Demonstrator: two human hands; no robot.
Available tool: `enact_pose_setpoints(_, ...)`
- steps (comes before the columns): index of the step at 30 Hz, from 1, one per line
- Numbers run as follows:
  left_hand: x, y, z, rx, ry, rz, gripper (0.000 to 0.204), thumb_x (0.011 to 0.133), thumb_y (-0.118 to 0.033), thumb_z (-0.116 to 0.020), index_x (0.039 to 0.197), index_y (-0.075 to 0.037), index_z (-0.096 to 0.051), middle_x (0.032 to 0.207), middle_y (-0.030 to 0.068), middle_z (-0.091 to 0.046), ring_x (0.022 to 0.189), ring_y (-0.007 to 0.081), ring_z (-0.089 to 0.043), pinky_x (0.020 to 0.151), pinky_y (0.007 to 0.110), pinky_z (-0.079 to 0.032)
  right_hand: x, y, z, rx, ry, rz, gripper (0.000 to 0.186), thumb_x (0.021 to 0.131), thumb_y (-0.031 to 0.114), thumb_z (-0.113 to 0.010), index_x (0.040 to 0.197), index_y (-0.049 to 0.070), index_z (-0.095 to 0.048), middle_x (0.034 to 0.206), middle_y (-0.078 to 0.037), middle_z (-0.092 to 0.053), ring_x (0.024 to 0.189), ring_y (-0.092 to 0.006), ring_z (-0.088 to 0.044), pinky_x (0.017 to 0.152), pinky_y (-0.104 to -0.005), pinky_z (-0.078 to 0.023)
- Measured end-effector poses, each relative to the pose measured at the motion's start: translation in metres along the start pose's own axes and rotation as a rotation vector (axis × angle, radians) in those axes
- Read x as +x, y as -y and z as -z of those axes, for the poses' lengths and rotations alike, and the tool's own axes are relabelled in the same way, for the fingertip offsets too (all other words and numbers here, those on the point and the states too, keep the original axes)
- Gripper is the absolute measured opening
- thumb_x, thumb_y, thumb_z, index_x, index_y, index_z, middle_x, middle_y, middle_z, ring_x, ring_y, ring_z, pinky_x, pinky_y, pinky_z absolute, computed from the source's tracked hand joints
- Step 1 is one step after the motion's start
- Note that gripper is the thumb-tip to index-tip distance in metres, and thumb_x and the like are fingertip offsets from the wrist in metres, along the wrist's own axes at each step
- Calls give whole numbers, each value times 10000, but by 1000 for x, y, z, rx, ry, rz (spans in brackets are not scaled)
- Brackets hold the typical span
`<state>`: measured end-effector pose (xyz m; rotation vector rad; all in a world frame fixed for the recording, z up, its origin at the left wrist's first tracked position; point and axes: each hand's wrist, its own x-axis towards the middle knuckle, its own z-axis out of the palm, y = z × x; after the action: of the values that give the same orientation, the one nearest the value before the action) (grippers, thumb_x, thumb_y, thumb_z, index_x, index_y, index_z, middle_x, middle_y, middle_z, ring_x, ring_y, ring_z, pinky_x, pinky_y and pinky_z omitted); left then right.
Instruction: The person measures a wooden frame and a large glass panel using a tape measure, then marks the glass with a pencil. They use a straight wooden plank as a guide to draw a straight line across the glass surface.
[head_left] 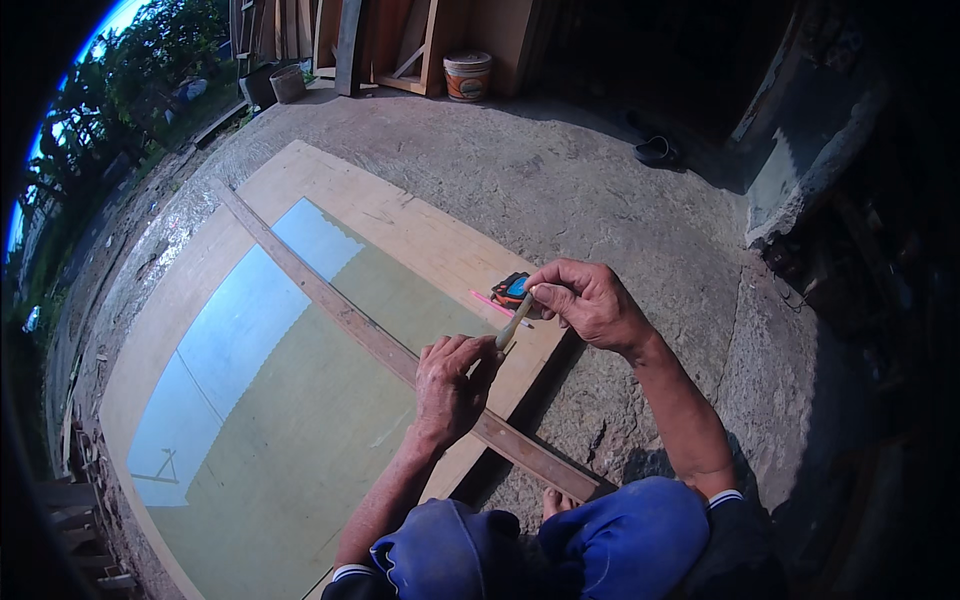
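Observation:
Both hands hold a short, narrow, greenish-tan strip-like piece [514, 322] in the air over the board's right edge; its exact kind is unclear. My left hand [455, 385] closes round its lower end, above a long wooden batten [340, 308]. My right hand [592, 308] pinches the upper end between thumb and fingertips. Just behind lies a tape measure [511, 289] in black, orange and blue, partly covered by the right hand. A pink pencil or pen [490, 301] lies beside it. The batten slants across a plywood board [290, 175] bearing a green sheet [290, 400] with pale blue areas.
Rough concrete [560, 190] surrounds the board. At the back stand a white-and-orange bucket [467, 77], wooden frames [400, 45] and a grey pail [288, 84]. A dark clog [656, 151] lies near the doorway. My blue-clad knees [630, 540] are close to the batten's near end.

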<state>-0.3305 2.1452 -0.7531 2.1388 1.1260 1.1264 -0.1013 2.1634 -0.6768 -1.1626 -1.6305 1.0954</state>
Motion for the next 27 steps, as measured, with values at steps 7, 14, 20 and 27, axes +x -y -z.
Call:
enact_pose_setpoints(7,2,-1,4,-29,51,46,162,890,-162,-727,1011,-55,-716,916,103,-695,861,277,-627,811,390,-447,1,-3,3,-48,44,-15,191,1023,89,-569,1155,3,-677,938,-19,-693,841,-67,-624,778,-233,-533)
enact_pose_setpoints(14,1,3,1,-63,87,78,162,909,-168,-705,1039,-71,-717,913,95,-684,884,269,-616,820,391,-442,-2,5,-1,-13,34,-26,232,1011,64,-562,1210,-22,-646,865,18,-611,818,-23,-536,754,-203,-490)
enact_pose_setpoints(20,8,11,-2,-681,280,459,328,980,-289,-679,1120,7,-693,818,40,-652,692,135,-599,629,307,-500,-8,-12,-16,193,50,-153,412,998,311,-664,1290,27,-601,825,68,-564,744,-11,-478,631,-190,-413)
enact_pose_setpoints(27,18,17,-13,-766,337,454,361,994,-315,-664,1136,15,-695,796,18,-639,683,91,-577,595,271,-485,-16,-48,-32,234,39,-280,358,958,398,-700,1089,65,-722,776,59,-587,664,-14,-502,557,-195,-428)
